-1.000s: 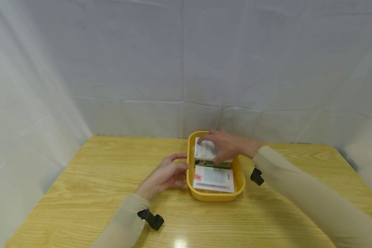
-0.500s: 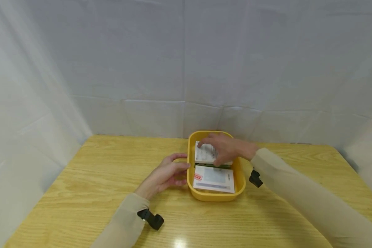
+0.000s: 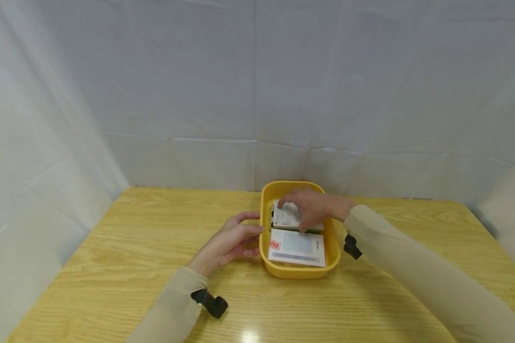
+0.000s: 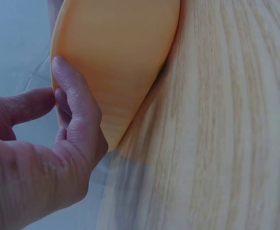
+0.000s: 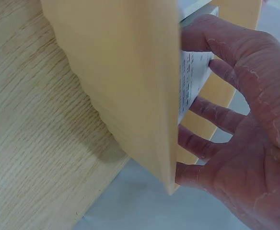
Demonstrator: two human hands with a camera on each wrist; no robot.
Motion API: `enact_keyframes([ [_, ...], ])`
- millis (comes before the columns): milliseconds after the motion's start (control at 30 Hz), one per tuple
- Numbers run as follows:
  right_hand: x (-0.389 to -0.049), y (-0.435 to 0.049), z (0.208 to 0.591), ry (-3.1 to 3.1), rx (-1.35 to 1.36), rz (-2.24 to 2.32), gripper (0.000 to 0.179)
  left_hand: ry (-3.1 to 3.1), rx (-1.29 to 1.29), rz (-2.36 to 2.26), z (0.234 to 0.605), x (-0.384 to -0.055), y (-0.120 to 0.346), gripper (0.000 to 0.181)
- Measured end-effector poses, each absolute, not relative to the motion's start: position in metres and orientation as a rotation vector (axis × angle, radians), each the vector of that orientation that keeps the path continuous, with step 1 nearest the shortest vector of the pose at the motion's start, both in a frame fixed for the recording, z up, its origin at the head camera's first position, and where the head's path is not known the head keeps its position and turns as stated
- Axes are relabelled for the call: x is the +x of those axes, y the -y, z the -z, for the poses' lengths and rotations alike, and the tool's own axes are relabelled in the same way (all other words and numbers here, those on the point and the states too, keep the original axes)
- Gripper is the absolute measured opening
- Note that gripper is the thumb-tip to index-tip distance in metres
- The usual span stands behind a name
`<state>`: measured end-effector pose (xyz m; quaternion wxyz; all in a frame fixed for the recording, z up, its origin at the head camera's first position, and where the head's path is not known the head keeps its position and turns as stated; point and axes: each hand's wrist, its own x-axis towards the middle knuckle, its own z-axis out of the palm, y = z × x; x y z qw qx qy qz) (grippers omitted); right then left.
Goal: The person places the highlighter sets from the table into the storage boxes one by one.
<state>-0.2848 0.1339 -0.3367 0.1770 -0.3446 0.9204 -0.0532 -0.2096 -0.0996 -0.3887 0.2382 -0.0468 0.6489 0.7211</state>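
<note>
The yellow plastic basket (image 3: 300,273) stands on the table near its back edge. My left hand (image 3: 230,240) is beside its left wall, fingers bent and fingertips right at the rim, as the left wrist view also shows. Inside, my right hand (image 3: 311,206) grips a flat white pack with small print (image 3: 285,214), its thumb at the near edge and fingers across the far side. In the right wrist view the pack's printed face (image 5: 190,81) shows between the fingers. A second white printed piece with a red stamp (image 3: 297,247) lies flat in the basket's near half.
The wooden table (image 3: 154,247) extends to both sides and in front of the basket. A pale sheet (image 3: 197,162) hangs directly behind the table's back edge, with more sheeting at the left and right sides.
My right hand has drawn the white pack a little toward me, down against the red-stamped piece. The green patterned surface seen between them is now mostly covered. My left hand has stayed put.
</note>
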Motion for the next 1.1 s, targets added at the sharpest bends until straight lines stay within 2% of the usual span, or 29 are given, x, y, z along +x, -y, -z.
enact_keyframes([
  [1100, -0.2876, -0.1255, 0.3306, -2.55, -0.882, 0.108, 0.071, -1.767, -0.135, -1.979, 0.3882, -0.2107, 0.1003, 0.05],
])
